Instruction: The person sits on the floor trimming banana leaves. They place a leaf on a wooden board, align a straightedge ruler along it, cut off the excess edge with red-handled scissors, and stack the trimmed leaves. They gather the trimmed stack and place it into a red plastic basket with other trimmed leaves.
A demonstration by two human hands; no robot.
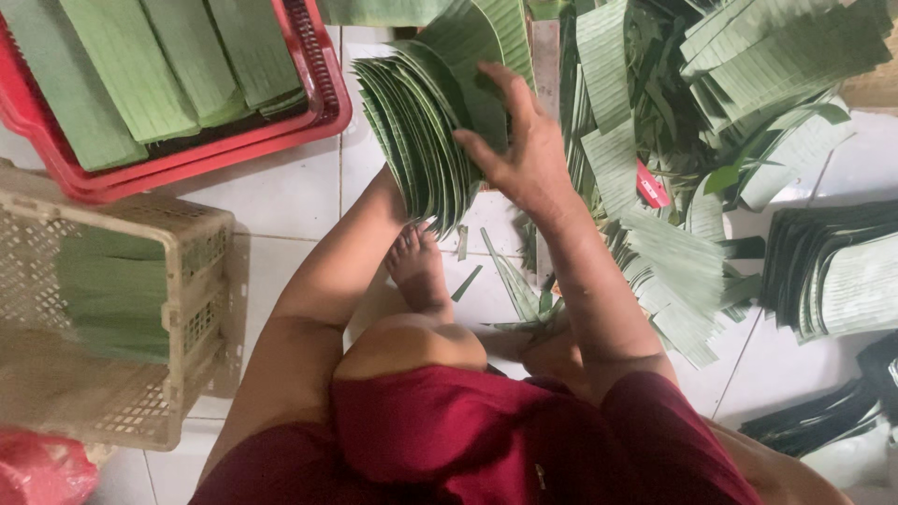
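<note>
On a white tiled floor [281,201], the right hand [524,150] gripped a stack of cut banana leaves [421,122]; the left hand's grip stayed hidden behind it, a red crate [187,159] far left.

Green ribbed leaf stack [421,122], red crate [187,164]
</note>
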